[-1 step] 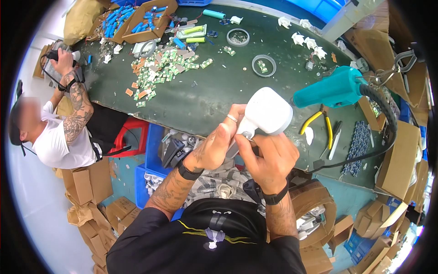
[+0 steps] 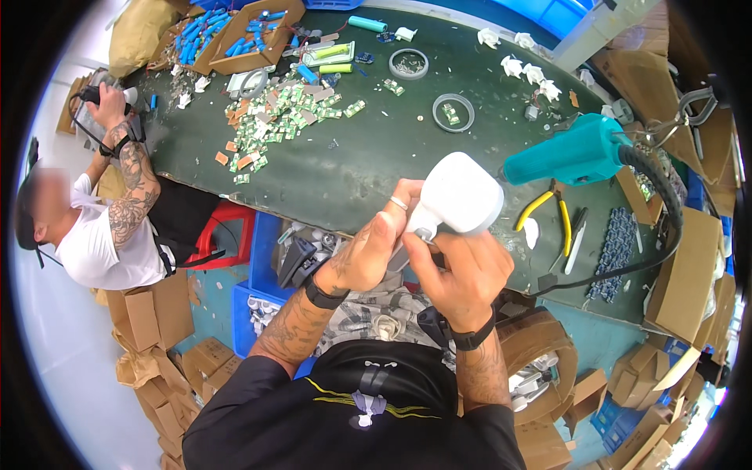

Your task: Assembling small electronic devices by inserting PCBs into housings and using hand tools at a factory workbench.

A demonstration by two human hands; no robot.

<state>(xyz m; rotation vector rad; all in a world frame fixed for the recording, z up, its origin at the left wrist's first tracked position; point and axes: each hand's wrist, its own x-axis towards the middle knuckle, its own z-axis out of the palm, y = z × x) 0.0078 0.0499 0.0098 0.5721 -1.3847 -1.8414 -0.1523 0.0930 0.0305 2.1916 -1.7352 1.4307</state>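
Between my hands, over the table's near edge, is a white handheld device with a rounded head and a narrower neck. My left hand is closed around its neck and handle. With thumb and fingers, my right hand pinches the device where the neck meets the head; the fingertips are partly hidden beneath the head. Just right of the device hangs a teal electric screwdriver with a black cable. Yellow-handled pliers and tweezers lie on the green table nearby.
Small green circuit boards are heaped left of centre. Boxes of blue battery cells stand behind them. Grey rings and white plastic parts lie farther back. A co-worker sits at left. Cartons line the right side.
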